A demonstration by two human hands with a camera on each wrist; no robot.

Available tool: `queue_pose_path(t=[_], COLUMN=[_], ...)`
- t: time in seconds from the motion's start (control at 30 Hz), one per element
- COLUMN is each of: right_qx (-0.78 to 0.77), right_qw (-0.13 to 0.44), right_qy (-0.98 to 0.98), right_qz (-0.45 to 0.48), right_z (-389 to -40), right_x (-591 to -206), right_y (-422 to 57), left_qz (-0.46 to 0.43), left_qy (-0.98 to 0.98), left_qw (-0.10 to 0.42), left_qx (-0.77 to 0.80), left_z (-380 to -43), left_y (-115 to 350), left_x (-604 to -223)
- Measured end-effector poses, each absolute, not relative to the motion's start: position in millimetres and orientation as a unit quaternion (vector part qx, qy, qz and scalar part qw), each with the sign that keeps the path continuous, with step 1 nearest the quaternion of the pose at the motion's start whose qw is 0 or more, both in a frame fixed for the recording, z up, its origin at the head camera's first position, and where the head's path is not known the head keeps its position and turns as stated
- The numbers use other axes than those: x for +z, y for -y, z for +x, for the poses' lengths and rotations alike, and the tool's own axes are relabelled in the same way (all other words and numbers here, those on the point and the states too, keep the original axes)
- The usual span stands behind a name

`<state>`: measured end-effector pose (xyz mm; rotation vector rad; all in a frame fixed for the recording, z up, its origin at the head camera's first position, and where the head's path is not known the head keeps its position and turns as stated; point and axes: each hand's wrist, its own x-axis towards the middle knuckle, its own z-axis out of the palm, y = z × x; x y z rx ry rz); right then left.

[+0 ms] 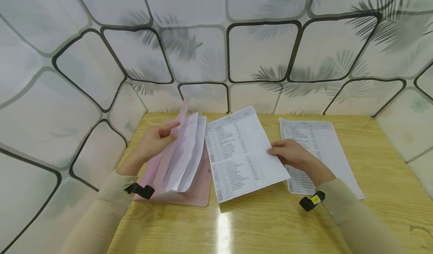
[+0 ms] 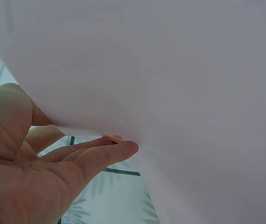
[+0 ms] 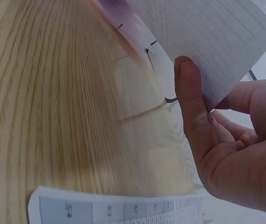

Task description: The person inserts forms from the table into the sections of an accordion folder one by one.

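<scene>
My left hand (image 1: 157, 139) holds the raised translucent cover of a pink folder (image 1: 199, 193) by its edge. In the left wrist view its fingers (image 2: 107, 156) lie along the edge of that pale sheet. Several loose white pages (image 1: 191, 160) stand fanned inside the folder. With thumb and fingers, my right hand (image 1: 292, 154) pinches the right edge of a printed list sheet (image 1: 241, 152), tilted above the table beside the folder. The right wrist view shows this sheet (image 3: 217, 42) between the thumb and the fingers.
Another printed sheet (image 1: 321, 148) lies flat on the right, partly under my right hand and forearm. Everything is on a wood-grain table (image 1: 257, 224). A patterned wall covering (image 1: 264, 54) closes off the back and both sides.
</scene>
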<state>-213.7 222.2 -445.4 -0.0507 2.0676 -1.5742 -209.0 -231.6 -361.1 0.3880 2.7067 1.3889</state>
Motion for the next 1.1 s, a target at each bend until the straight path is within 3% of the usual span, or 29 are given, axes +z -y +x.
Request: queue_pose_path(t=[1.1], right_qx=[-0.653], right_qw=[0.261], right_qy=[-0.711], right_qz=[-0.010], right_z=[-222], right_x=[-454], right_y=[-174], left_qz=[0.117], left_qy=[-0.883], left_qw=[0.039], left_qx=[0.453], left_z=[-207], left_y=[231], left_x=[-361])
